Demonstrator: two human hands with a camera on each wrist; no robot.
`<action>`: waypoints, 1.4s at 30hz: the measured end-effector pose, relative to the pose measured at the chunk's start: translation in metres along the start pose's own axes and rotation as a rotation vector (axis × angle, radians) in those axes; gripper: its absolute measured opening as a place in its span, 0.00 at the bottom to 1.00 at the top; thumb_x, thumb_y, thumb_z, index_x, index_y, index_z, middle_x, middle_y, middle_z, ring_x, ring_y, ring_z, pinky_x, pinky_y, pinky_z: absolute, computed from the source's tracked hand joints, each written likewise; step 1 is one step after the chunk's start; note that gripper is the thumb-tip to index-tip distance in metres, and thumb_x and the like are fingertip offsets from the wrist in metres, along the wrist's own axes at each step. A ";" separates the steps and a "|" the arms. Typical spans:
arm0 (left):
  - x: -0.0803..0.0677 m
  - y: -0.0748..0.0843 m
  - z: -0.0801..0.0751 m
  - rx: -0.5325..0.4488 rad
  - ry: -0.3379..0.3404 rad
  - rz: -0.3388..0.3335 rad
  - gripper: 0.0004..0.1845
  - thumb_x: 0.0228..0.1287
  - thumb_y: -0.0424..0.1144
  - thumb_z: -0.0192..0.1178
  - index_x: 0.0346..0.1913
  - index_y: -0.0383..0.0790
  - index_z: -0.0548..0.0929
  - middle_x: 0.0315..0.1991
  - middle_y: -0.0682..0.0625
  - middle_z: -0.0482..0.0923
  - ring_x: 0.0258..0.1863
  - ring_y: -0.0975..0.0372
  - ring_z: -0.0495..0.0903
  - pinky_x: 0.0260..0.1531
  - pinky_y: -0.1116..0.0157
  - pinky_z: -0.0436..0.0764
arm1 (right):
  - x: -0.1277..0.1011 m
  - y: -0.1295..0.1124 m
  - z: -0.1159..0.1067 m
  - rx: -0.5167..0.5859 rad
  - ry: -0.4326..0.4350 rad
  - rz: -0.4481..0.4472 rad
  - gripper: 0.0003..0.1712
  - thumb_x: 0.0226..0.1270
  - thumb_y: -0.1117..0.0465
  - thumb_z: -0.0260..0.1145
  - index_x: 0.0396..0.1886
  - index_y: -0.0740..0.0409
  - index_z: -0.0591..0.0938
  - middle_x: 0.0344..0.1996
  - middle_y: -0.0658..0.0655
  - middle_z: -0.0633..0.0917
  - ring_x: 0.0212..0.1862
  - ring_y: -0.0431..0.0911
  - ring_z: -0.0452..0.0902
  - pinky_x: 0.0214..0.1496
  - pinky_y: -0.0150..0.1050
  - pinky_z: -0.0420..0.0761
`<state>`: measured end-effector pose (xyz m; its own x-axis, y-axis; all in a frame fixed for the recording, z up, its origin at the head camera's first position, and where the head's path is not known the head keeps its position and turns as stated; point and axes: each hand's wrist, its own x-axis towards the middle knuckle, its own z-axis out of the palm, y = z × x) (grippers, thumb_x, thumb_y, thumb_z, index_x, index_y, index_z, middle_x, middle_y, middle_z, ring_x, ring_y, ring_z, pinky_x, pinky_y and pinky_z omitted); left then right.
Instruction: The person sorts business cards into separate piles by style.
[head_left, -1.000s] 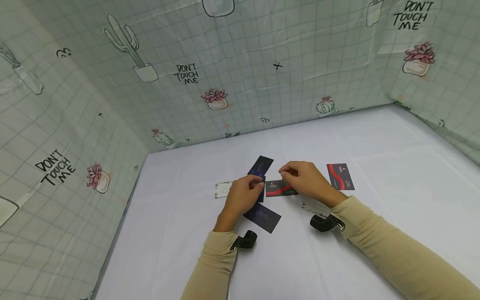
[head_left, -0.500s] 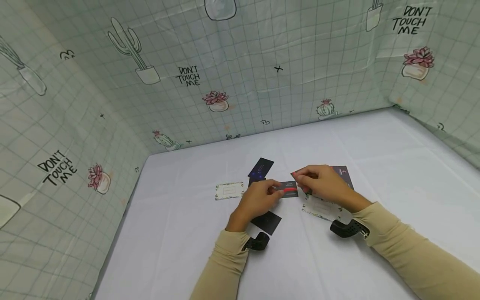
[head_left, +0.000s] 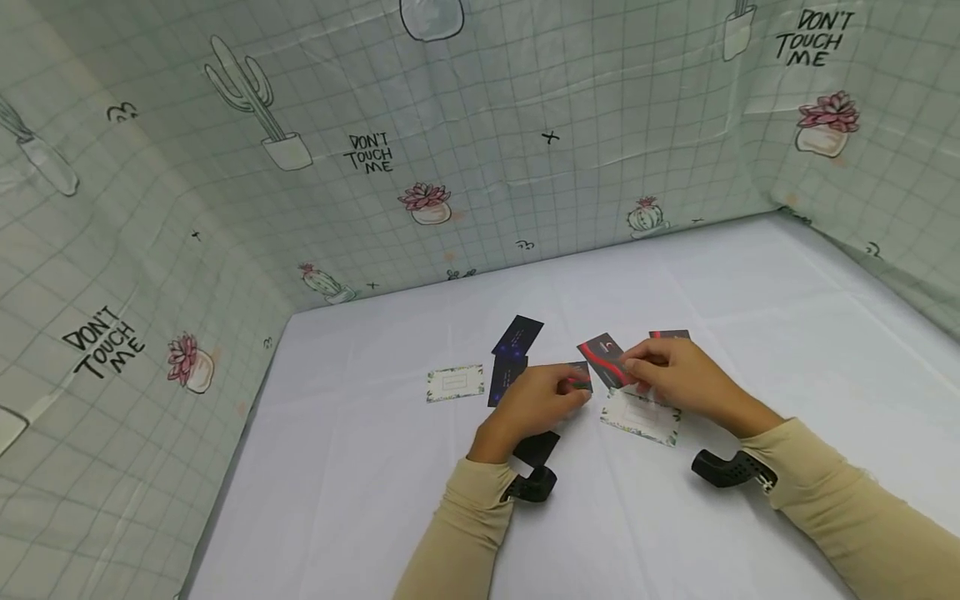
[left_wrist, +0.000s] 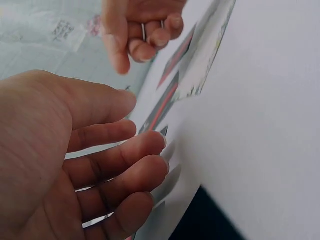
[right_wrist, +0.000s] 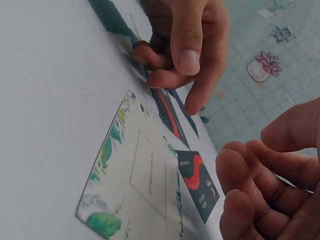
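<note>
The left hand [head_left: 536, 402] is sliding rightward across the white table [head_left: 750, 283], now covering most of the red-striped card [head_left: 579, 379] and uncovering the small dark card [head_left: 507, 377] beside the leafy card [head_left: 455, 382]. The right hand [head_left: 675, 379] is drifting right too, exposing a black-and-red card [head_left: 602, 358] and more of the floral card [head_left: 640, 414] while covering the far red card [head_left: 669, 334].

A makeshift recording booth: cactus-print sheeting [head_left: 450, 125] walls a white table [head_left: 750, 275].
</note>
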<state>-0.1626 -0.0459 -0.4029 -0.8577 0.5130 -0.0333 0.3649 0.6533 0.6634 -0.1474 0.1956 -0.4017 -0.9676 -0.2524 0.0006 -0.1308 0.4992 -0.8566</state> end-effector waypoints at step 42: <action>0.004 0.019 0.033 0.399 0.042 0.032 0.21 0.65 0.48 0.67 0.60 0.59 0.84 0.25 0.63 0.70 0.24 0.71 0.68 0.21 0.72 0.66 | -0.030 0.018 -0.025 -0.352 -0.227 -0.075 0.19 0.52 0.47 0.79 0.33 0.51 0.81 0.27 0.46 0.77 0.32 0.40 0.72 0.36 0.35 0.72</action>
<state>-0.1474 -0.0133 -0.4152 -0.8545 0.5191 0.0187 0.4968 0.8062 0.3212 -0.1263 0.2329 -0.4040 -0.8860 -0.4548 -0.0910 -0.3025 0.7155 -0.6297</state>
